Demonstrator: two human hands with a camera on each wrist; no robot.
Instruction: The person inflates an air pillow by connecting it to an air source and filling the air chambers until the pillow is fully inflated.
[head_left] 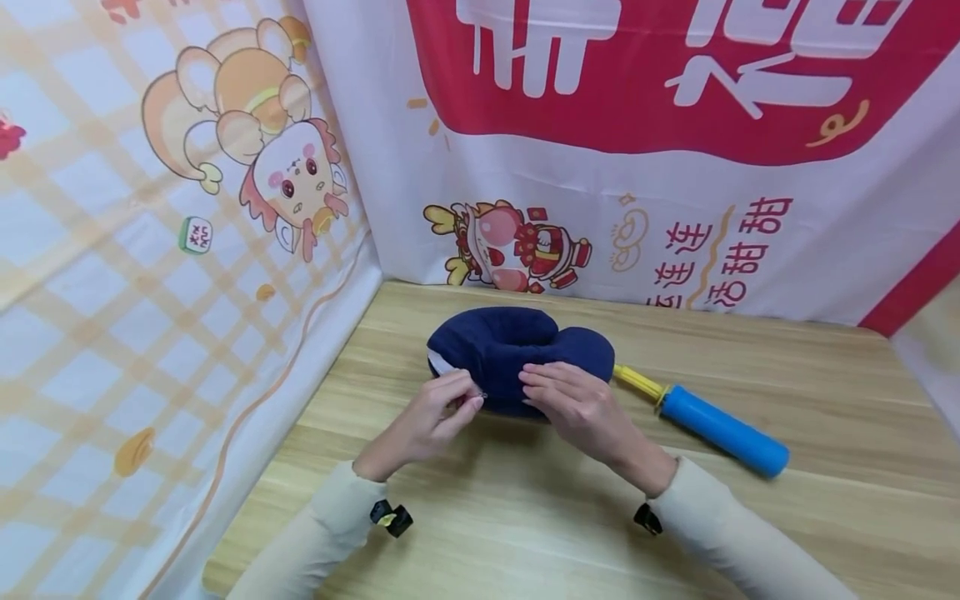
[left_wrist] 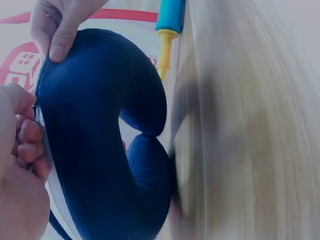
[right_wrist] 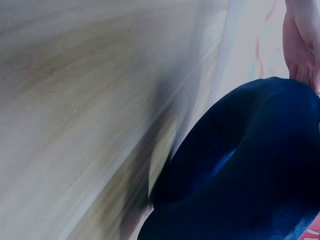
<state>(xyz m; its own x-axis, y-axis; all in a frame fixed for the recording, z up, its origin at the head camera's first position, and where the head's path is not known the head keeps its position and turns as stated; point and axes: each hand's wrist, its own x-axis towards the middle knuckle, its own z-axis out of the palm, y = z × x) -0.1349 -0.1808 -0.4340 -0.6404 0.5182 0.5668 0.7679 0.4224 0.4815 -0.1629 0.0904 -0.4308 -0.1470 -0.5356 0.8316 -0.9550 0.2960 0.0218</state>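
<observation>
A navy U-shaped neck pillow (head_left: pixel 517 375) stands over the wooden table, its opening facing away from me. My left hand (head_left: pixel 435 417) pinches a small zipper pull (head_left: pixel 482 395) at the pillow's near edge. Left of that hand the seam gapes, and a strip of white lining (head_left: pixel 438 361) shows. My right hand (head_left: pixel 581 408) grips the near right part of the pillow. In the left wrist view its thumb presses the navy cloth (left_wrist: pixel 95 110), while the left fingers curl at the zipped edge. The right wrist view shows mostly the pillow's dark curve (right_wrist: pixel 260 165).
To the right of the pillow lies a blue hand pump (head_left: pixel 723 429) with a yellow nozzle pointing at it. Printed cloth (head_left: pixel 375 167) hangs along the table's back and left edges. The wooden tabletop (head_left: pixel 487 517) extends under both forearms.
</observation>
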